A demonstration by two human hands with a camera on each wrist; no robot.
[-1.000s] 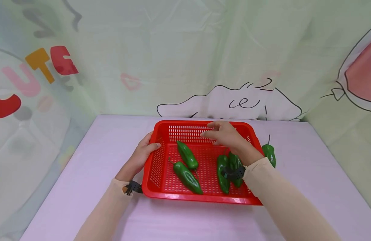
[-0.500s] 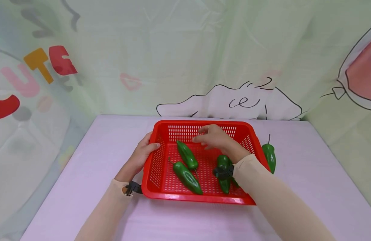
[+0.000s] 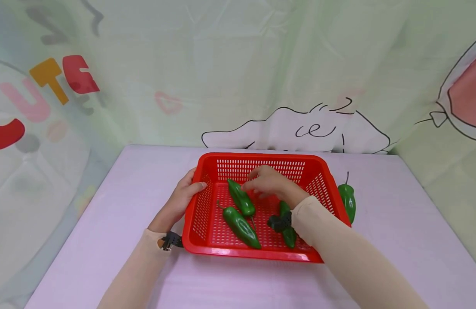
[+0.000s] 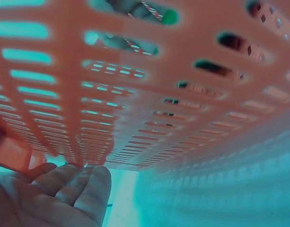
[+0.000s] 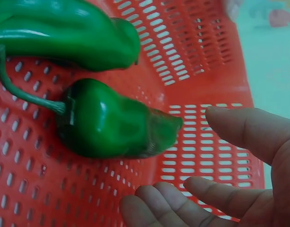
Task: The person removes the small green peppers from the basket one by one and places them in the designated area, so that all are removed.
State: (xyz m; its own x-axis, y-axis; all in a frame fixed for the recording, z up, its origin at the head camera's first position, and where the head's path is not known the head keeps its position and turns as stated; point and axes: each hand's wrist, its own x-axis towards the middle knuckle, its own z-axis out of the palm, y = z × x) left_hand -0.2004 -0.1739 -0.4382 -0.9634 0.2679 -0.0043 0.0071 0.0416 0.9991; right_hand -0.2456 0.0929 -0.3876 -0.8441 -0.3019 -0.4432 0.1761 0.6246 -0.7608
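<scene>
A red plastic basket (image 3: 253, 256) with slotted walls sits on the table. My left hand (image 3: 180, 197) grips its left rim, thumb over the inside and fingers (image 4: 71, 189) along the outer wall. Inside, two long green peppers lie at the left, an upper pepper (image 3: 241, 198) and a lower pepper (image 3: 242, 228). My right hand (image 3: 268, 182) hovers just right of the upper one, holding nothing. In the right wrist view its thumb and fingers are spread around the tip of a pepper (image 5: 111, 123). Another pepper (image 3: 288, 237) lies under my right wrist, partly covered.
Outside the basket's right wall, one more green pepper (image 3: 348, 201) lies on the lilac table (image 3: 400, 223). A printed curtain (image 3: 238, 77) hangs behind the table's back edge and along both sides.
My right hand has moved left and lower into the basket, toward the upper left pepper. Its sleeve now hides one of the right-hand peppers. My left hand keeps its hold.
</scene>
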